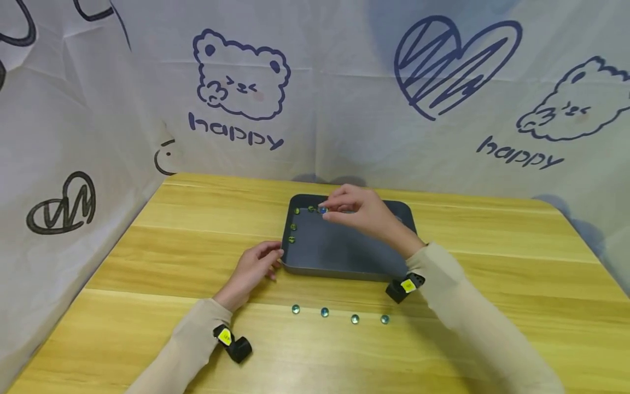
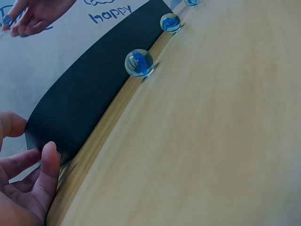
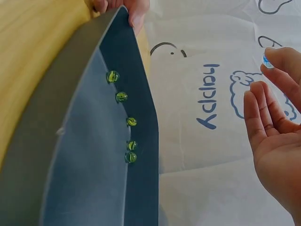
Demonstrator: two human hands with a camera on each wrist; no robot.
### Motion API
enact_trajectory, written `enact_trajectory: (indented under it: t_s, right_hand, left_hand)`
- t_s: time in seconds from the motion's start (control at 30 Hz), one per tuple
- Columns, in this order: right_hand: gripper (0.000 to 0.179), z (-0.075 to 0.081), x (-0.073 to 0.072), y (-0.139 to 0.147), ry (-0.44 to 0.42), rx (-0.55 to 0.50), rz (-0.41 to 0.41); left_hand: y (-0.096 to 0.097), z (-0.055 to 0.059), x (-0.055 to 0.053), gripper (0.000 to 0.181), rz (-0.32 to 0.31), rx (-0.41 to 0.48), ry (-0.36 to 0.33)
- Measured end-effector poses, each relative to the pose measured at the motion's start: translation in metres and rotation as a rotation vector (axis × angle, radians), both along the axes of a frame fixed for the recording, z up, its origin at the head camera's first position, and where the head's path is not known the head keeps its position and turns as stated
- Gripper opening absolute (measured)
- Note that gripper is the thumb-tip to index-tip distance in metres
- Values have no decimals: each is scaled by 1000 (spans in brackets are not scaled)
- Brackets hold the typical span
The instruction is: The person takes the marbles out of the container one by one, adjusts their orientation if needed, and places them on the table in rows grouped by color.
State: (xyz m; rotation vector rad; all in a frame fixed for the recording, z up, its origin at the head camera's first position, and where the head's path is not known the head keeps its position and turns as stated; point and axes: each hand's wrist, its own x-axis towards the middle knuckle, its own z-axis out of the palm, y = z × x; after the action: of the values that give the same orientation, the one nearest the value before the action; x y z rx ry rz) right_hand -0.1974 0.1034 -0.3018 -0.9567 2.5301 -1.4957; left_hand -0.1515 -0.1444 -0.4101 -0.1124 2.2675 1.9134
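Note:
Between thumb and fingertips, my right hand (image 1: 361,210) pinches a blue glass marble (image 1: 322,210), held over the far side of a dark grey tray (image 1: 339,241). In the right wrist view this marble (image 3: 267,61) shows clear of the tray, the other fingers loosely bent. My left hand (image 1: 253,268) grips the tray's near left corner, with fingers against the outer wall (image 2: 89,89). Inside the tray, several green marbles (image 3: 121,97) lie along the left and far walls. Several clear marbles with blue swirls (image 1: 325,312) form a row on the table before the tray.
The yellow wooden table (image 1: 172,262) carries the tray near its far edge. Behind and to the left hangs a white cloth (image 1: 344,109) with bear, heart and lettering drawings. Small black cameras (image 1: 240,349) are strapped to both wrists.

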Motion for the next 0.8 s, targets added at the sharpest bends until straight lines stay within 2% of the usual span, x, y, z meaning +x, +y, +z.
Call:
enact_trajectory:
  t_s: [0.13,0.33,0.5,0.67,0.8]
  right_hand:
    - [24,0,9,10,15,-7,8]
    - [23,-2,24,26,104,51,20]
    - [24,-5,37,39,156,68,65]
    - [23,-9,46,50,161,42,100]
    - [21,-13,52,57,121,35,102]
  left_hand:
    - [0,0,0,37,2,-2,0]
    - [0,1,1,37,-1,0,-1]
    - [0,2,1,37,-6,0,-2]
    - [0,3,2,37,-6,3,-7]
    - [0,3,2,37,-3,4,-5]
